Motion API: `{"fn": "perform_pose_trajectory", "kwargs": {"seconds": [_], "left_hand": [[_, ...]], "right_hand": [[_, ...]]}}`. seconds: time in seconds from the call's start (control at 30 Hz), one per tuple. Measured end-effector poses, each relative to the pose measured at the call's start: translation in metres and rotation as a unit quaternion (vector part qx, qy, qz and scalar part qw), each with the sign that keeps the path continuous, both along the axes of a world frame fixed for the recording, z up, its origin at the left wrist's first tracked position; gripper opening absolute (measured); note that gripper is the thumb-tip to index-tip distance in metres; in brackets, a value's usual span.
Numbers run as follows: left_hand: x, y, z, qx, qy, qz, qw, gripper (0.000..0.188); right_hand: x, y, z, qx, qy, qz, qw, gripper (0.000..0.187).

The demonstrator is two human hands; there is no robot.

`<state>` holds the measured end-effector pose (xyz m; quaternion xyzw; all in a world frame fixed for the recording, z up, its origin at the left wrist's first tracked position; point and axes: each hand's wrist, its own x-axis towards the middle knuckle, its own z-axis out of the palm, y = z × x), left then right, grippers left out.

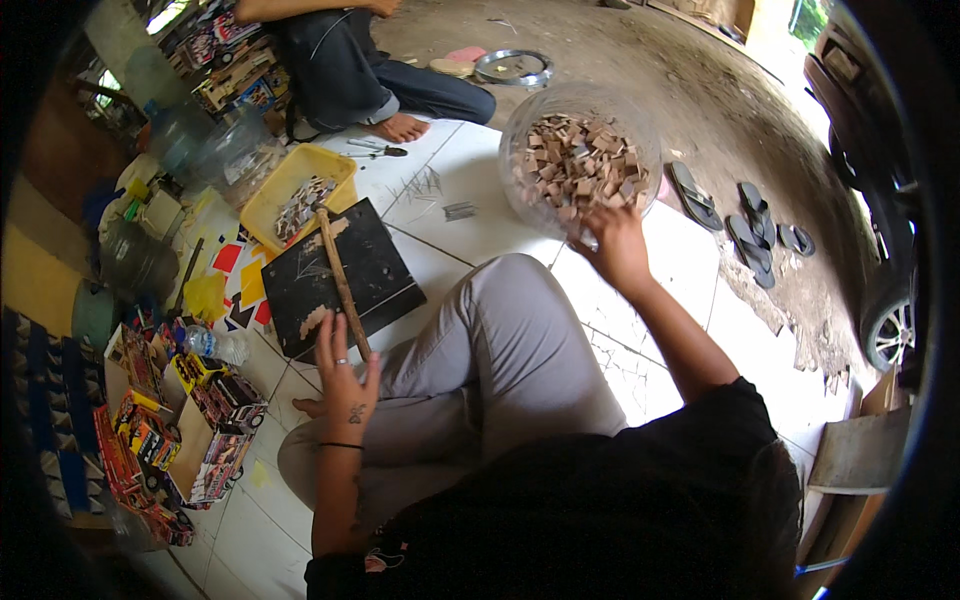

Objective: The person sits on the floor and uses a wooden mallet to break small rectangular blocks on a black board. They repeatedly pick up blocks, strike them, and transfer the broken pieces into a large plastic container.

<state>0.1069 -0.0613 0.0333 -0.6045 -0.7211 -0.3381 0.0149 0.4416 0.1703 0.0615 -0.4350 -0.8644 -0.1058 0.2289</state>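
My right hand [612, 245] is at the near rim of a round clear plastic tub [515, 185], fingers bent over the edge and thumb lower down, gripping it. Small brown square pieces [580, 165] fill the tub in a loose heap. My left hand [345, 375] lies with fingers stretched out at the near edge of a black board [375, 255] with worn patches. Between its thumb and fingers passes the lower end of a wooden stick [338, 275], which lies slantwise across the board; the hand is not closed round it.
A yellow basin [335, 170] with small pieces stands behind the board. Thin metal nails [460, 211] and pliers [385, 150] lie on white tiles. Toy trucks [215, 400] and a water bottle [215, 343] are at left. Another person's leg [430, 90] is ahead; sandals [750, 240] lie right.
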Motion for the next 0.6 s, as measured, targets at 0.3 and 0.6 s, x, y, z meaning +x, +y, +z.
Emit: {"fn": "perform_pose_trajectory", "kwargs": {"seconds": [0.3, 0.6], "left_hand": [[0.184, 0.128, 0.029, 0.079, 0.289, -0.319, 0.899, 0.057], [0.195, 0.139, -0.009, 0.066, 0.368, -0.318, 0.871, 0.014]], "right_hand": [[0.03, -0.059, -0.037, 0.002, 0.004, 0.085, 0.996, 0.01], [0.071, -0.011, -0.009, -0.176, 0.229, 0.036, 0.957, 0.028]]}}
